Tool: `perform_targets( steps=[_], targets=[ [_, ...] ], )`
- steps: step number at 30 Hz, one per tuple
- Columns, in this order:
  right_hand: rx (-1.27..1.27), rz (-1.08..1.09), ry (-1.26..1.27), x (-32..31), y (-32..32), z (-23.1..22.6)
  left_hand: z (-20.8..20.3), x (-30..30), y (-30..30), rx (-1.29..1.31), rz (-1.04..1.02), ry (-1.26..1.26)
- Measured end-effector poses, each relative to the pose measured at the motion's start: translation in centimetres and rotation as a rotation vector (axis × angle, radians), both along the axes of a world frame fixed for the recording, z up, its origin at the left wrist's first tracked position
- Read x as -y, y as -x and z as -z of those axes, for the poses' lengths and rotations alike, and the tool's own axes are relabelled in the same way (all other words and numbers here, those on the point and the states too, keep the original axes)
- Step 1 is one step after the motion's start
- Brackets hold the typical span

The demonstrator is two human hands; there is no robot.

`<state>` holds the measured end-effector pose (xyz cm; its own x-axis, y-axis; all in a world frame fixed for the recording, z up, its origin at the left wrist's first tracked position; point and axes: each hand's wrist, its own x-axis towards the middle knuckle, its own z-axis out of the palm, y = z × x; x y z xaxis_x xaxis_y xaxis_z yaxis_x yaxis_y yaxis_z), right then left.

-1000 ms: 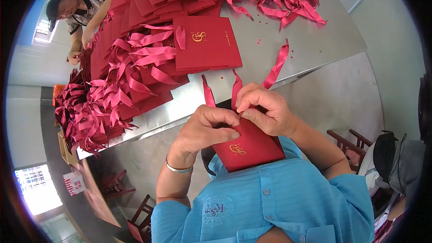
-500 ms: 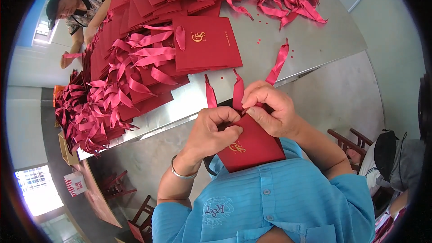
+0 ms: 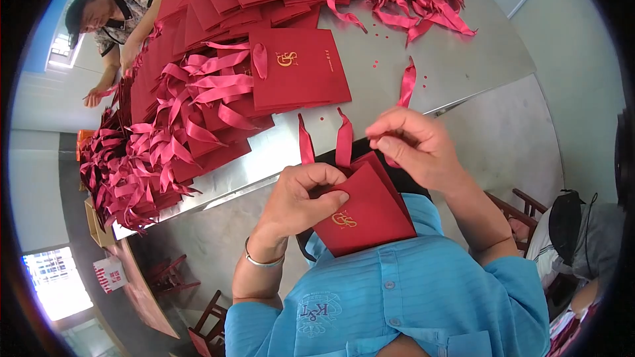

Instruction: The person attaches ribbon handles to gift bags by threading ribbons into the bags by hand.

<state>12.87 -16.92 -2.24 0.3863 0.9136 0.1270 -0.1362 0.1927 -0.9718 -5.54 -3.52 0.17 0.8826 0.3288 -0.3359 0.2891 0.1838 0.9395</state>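
Note:
My left hand (image 3: pixel 299 199) is closed on the upper left edge of a small red paper gift bag (image 3: pixel 372 213), its thumb over the front near gold lettering. The bag rests tilted against my body, its top slightly parted. Just above the bag's right side, my right hand (image 3: pixel 423 149) is closed in a pinch on a pink ribbon (image 3: pixel 408 84). One length of this ribbon shows beyond the knuckles and a little more below the fingers; the pinched part is hidden. Two ribbon lengths (image 3: pixel 344 137) stand up beyond my left hand, their lower parts hidden.
A metal table (image 3: pixel 469 69) holds overlapping red gift bags (image 3: pixel 301 69) with ribbon handles (image 3: pixel 198 96) at the left. Loose pink ribbons (image 3: pixel 423 0) are heaped at the far side. A co-worker (image 3: pixel 126 13) handles ribbon at far left. Wooden chairs (image 3: pixel 210 320) stand below.
My right hand has moved right and up, away from the bag's top edge, and the bag's top now shows. My left hand stays on the bag, slightly shifted.

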Motion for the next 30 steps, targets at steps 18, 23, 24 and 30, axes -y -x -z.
perform_targets(
  steps=[18,23,24,30],
  targets=[
    [0.165,-0.189,-0.054,-1.4,0.5,1.8,0.5,-2.1,-0.6,-0.003,0.195,0.276],
    [0.16,-0.197,-0.051,-1.4,0.6,2.9,1.2,-1.8,-0.4,0.009,0.155,0.246],
    [0.164,-0.188,-0.052,-1.5,0.8,2.9,1.4,-1.8,-0.3,0.022,0.16,0.228],
    [0.189,-0.134,-0.063,-1.5,1.2,3.0,1.0,-1.3,-0.2,0.07,0.105,0.095]
  ],
)
